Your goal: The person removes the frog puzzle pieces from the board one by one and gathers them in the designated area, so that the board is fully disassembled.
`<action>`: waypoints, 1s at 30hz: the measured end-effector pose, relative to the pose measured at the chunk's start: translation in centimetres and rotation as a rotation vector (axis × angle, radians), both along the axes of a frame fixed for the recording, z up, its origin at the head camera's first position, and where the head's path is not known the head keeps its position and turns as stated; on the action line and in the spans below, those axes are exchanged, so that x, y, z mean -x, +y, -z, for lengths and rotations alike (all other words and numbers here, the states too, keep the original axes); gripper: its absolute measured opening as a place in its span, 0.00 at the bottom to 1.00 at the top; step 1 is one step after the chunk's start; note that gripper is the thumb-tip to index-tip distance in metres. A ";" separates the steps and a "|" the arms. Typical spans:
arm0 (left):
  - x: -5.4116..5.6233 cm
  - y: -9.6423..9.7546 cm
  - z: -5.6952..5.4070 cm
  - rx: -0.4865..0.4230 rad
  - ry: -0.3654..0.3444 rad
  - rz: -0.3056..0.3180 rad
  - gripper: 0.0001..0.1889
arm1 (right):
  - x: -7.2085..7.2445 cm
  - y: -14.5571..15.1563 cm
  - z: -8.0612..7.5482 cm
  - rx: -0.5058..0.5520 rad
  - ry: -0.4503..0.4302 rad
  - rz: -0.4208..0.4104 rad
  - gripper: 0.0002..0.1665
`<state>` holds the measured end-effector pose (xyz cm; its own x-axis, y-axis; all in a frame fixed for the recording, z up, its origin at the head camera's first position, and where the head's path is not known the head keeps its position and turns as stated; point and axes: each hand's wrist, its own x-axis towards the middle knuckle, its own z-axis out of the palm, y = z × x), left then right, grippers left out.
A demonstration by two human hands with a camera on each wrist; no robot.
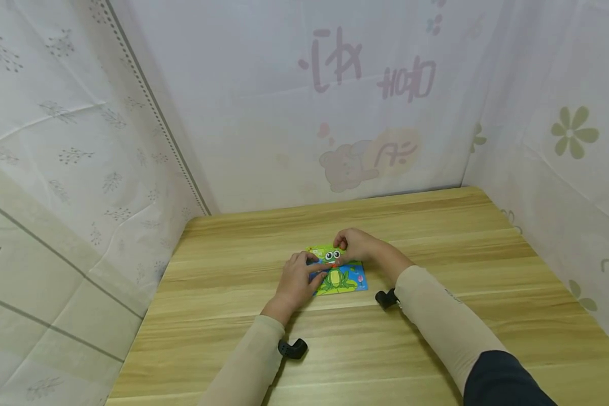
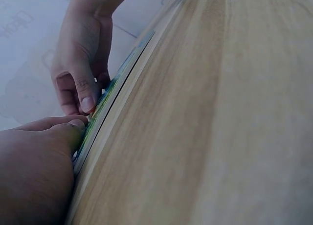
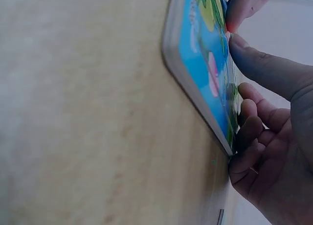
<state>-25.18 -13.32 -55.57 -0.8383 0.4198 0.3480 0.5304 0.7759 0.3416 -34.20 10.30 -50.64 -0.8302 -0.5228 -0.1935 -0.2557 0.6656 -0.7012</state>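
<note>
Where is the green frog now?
In the head view, the frog is below centre, on the colourful board lying on the table, between the left hand and right hand.

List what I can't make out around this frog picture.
Head view: part of the left side of the frog picture, hidden by the left fingers; its upper right corner, by the right fingers.
Left wrist view: most of its print, seen nearly edge-on.
Right wrist view: pale marks near its edge, too blurred to read.
</note>
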 end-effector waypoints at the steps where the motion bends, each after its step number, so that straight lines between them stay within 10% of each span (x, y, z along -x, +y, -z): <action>1: 0.0 0.0 0.0 0.005 0.005 0.003 0.14 | 0.0 0.0 0.0 -0.004 -0.003 -0.004 0.28; 21: -0.1 0.0 -0.1 0.040 -0.037 -0.009 0.16 | 0.0 -0.2 -0.1 -0.017 -0.019 0.009 0.36; 30: -0.2 0.1 -0.2 0.038 -0.068 -0.019 0.16 | 0.3 0.3 0.8 0.054 0.048 0.033 0.23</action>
<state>-24.99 -13.22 -55.34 -0.8672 0.4159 0.2737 0.4923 0.7986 0.3462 -34.55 10.56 -51.45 -0.8546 -0.5039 -0.1253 -0.2687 0.6357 -0.7236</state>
